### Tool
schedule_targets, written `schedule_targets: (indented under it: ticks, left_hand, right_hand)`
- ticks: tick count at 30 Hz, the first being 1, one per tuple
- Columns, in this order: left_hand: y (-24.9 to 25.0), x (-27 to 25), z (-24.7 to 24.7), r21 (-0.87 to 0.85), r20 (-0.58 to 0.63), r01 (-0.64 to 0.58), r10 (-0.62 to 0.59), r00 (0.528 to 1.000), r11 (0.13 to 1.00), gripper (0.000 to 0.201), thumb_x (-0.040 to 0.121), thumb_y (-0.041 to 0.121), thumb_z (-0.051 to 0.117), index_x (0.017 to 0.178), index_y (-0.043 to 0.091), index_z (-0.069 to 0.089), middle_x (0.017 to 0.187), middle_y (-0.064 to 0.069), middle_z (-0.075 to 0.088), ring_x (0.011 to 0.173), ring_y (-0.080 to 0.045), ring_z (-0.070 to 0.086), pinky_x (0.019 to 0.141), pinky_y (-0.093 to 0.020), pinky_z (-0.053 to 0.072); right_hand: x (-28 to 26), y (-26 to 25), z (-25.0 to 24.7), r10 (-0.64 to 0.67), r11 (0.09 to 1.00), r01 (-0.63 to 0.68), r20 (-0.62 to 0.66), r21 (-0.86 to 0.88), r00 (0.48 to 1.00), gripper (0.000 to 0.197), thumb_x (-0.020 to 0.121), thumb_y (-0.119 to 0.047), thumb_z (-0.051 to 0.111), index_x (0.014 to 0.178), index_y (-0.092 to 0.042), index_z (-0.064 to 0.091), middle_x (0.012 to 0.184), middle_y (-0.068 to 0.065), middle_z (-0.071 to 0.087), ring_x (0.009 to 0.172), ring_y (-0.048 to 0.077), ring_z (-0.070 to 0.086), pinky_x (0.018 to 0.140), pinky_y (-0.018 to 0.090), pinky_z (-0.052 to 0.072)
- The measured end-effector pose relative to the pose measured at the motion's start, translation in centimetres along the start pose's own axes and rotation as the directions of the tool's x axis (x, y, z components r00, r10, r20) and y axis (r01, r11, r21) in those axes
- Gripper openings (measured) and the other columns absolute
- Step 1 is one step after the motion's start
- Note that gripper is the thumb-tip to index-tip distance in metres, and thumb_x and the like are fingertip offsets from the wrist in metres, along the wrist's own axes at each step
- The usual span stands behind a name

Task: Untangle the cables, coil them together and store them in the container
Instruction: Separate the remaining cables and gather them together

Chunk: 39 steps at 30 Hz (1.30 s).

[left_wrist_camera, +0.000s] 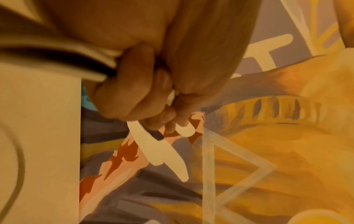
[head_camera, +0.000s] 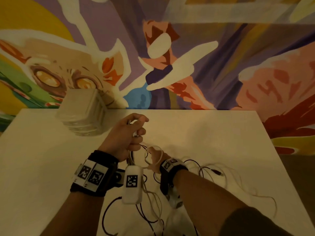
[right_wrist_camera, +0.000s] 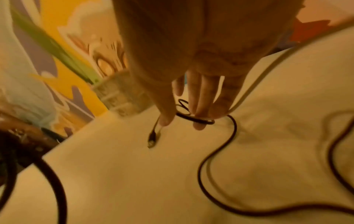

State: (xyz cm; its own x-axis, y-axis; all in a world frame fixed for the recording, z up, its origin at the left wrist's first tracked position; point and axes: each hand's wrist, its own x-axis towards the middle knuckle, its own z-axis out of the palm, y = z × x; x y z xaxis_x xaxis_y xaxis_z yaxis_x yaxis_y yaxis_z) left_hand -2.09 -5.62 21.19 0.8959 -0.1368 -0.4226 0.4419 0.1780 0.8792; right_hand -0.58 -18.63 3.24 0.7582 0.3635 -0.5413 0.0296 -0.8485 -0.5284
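Cables half-gathered, still tangled, nothing in the container yet.

Container [head_camera: 81, 113] sits at 10 o'clock on the table [head_camera: 204, 130], clear of the hands. Left hand [head_camera: 126, 133] at centre is fisted around cable ends, white plug [left_wrist_camera: 171, 97] peeking out between fingers. Right hand [head_camera: 157, 159] at 5 o'clock of it has straight fingers poked through small loops of the black cable [right_wrist_camera: 216, 145]; white cable [head_camera: 238, 178] trails to 3 o'clock. Risk: pulling the hands apart now likely cinches those finger loops into a knot, or drags slack off the near edge.
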Motion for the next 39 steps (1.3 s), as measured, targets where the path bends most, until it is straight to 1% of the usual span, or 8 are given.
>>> schedule_targets:
  ticks: [7, 12, 14, 17, 23, 30, 35, 39]
  left_hand:
    - [-1.7, 0.9, -3.0, -0.018, -0.104, 0.108, -0.110, 0.989, 0.994, 0.016, 0.100, 0.024, 0.049, 0.092, 0.014, 0.059, 0.060, 0.001, 0.041, 0.039, -0.006, 0.023, 0.035, -0.013, 0.019]
    - [-5.2, 2.9, -1.8, -0.163, -0.094, 0.253, -0.270, 0.958, 0.954, 0.026, 0.099, 0.034, 0.050, 0.096, 0.009, 0.058, 0.059, 0.000, 0.040, 0.036, -0.005, 0.024, 0.032, -0.014, 0.021]
    - [-6.4, 4.0, -0.9, -0.229, -0.067, 0.307, -0.329, 0.942, 0.924, 0.031, 0.098, 0.040, 0.051, 0.097, 0.010, 0.057, 0.057, 0.002, 0.039, 0.034, -0.005, 0.024, 0.031, -0.014, 0.023]
    - [-7.1, 5.3, 0.7, -0.265, -0.002, 0.335, -0.348, 0.938, 0.904, 0.045, 0.091, 0.054, 0.052, 0.103, 0.011, 0.058, 0.058, 0.003, 0.036, 0.035, -0.005, 0.024, 0.033, -0.015, 0.024]
    - [-6.4, 6.6, 3.5, -0.256, -0.090, 0.218, -0.248, 0.965, 0.942, 0.047, 0.091, 0.051, 0.058, 0.115, 0.011, 0.062, 0.065, 0.001, 0.038, 0.036, -0.006, 0.025, 0.034, -0.017, 0.024]
    - [-6.1, 5.9, 5.2, -0.257, -0.009, 0.169, -0.177, 0.984, 0.952, 0.025, 0.099, 0.032, 0.053, 0.091, 0.010, 0.062, 0.063, 0.003, 0.041, 0.042, -0.007, 0.021, 0.034, -0.017, 0.018]
    - [-5.6, 4.6, 6.5, -0.084, 0.044, 0.025, -0.021, 0.999, 0.996, 0.025, 0.098, 0.028, 0.055, 0.084, 0.010, 0.065, 0.062, 0.004, 0.041, 0.045, -0.008, 0.018, 0.038, -0.018, 0.016]
    - [-5.8, 3.8, 8.2, 0.075, 0.092, -0.030, 0.023, 0.995, 0.997, 0.026, 0.098, 0.026, 0.055, 0.082, 0.008, 0.066, 0.061, 0.002, 0.040, 0.045, -0.010, 0.018, 0.040, -0.019, 0.016]
  right_hand:
    - [-0.6, 4.4, -2.3, 0.179, 0.947, -0.117, -0.190, 0.300, 0.965, 0.009, 0.084, -0.018, 0.061, 0.091, -0.023, 0.062, 0.101, 0.004, 0.069, 0.085, 0.021, 0.066, 0.077, 0.033, 0.056]
    - [-5.1, 3.6, -7.6, 0.206, 0.599, 0.226, -0.421, 0.768, 0.884, 0.007, 0.085, -0.009, 0.068, 0.085, -0.016, 0.067, 0.092, 0.006, 0.073, 0.071, 0.024, 0.069, 0.075, 0.045, 0.057]
    - [-7.4, 2.2, -8.5, 0.129, 0.545, 0.358, -0.498, 0.758, 0.858, 0.008, 0.088, -0.001, 0.063, 0.092, -0.007, 0.066, 0.094, 0.013, 0.071, 0.072, 0.014, 0.068, 0.069, 0.032, 0.056]
    - [-10.8, 0.5, -8.6, 0.000, 0.522, 0.489, -0.573, 0.699, 0.819, 0.013, 0.089, 0.007, 0.057, 0.102, 0.005, 0.062, 0.089, 0.012, 0.070, 0.066, 0.007, 0.066, 0.063, 0.020, 0.052]
    - [-15.5, 1.0, -5.9, -0.124, 0.574, 0.499, -0.534, 0.649, 0.837, 0.015, 0.090, -0.004, 0.061, 0.100, -0.012, 0.069, 0.093, 0.003, 0.074, 0.085, 0.020, 0.071, 0.078, 0.035, 0.056]
    - [-17.4, 4.7, -4.4, -0.189, 0.673, 0.484, -0.503, 0.560, 0.844, 0.038, 0.081, 0.012, 0.052, 0.100, -0.015, 0.070, 0.106, -0.003, 0.072, 0.106, 0.016, 0.066, 0.089, 0.038, 0.053]
    - [-16.3, 8.0, -7.9, 0.244, 0.379, 0.553, -0.657, 0.742, 0.713, 0.019, 0.088, 0.011, 0.048, 0.091, 0.000, 0.064, 0.101, 0.010, 0.071, 0.092, 0.029, 0.064, 0.065, 0.033, 0.048]
    - [-13.7, 4.9, -12.5, 0.199, 0.577, 0.399, -0.596, 0.713, 0.778, 0.022, 0.093, -0.031, 0.056, 0.096, -0.011, 0.065, 0.102, 0.001, 0.070, 0.094, 0.021, 0.064, 0.070, 0.036, 0.047]
